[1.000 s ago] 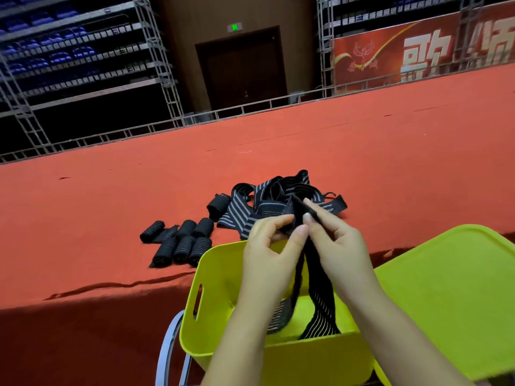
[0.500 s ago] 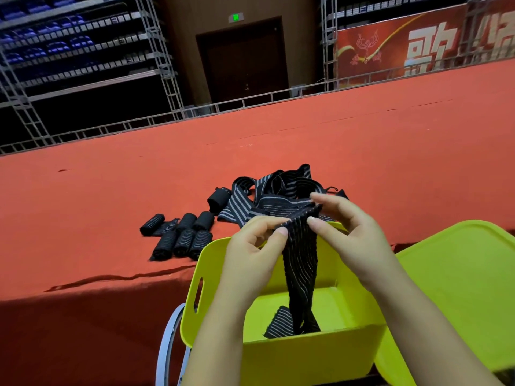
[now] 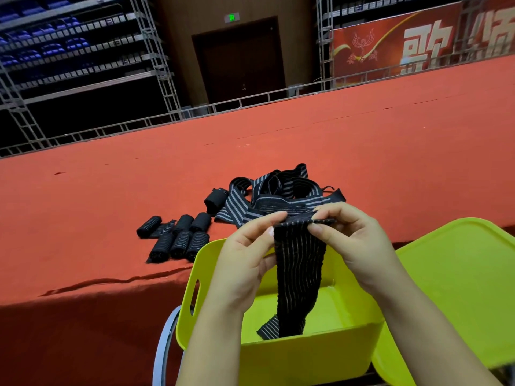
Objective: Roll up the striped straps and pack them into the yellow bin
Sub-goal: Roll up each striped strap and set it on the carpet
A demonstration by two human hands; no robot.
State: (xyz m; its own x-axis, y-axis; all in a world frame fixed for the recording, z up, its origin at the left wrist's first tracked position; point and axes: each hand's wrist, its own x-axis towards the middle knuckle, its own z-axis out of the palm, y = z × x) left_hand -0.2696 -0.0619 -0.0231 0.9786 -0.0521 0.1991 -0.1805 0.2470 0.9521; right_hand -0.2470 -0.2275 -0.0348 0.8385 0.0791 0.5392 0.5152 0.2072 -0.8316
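Hands are both up in the centre of the frame, working the top edge of one striped strap (image 3: 299, 263). Left hand (image 3: 245, 263) has thumb and forefinger curled in, pinching the strap's upper left corner. Right hand (image 3: 354, 240) does the same on the upper right corner, fingers bent over the edge, so the top end is stretched flat between them. From there the strap hangs straight down into the yellow bin (image 3: 278, 360) at bottom centre, and its lower end is crumpled on the bin floor.

Just right of the bin, lower right of the frame, sits the yellow lid (image 3: 459, 288), tilted and touching the bin's side as far as I can tell.

Behind the hands, on the red carpeted surface (image 3: 111, 196), there's a loose pile of unrolled straps (image 3: 278, 190) pretty much dead centre. Left of that pile is a cluster of rolled straps (image 3: 178, 235) lying side by side, plus one more dark roll (image 3: 215, 200) right beside the loose pile.

Curved grey rim (image 3: 164, 349) pokes out under the bin at lower left; can't tell what it belongs to.
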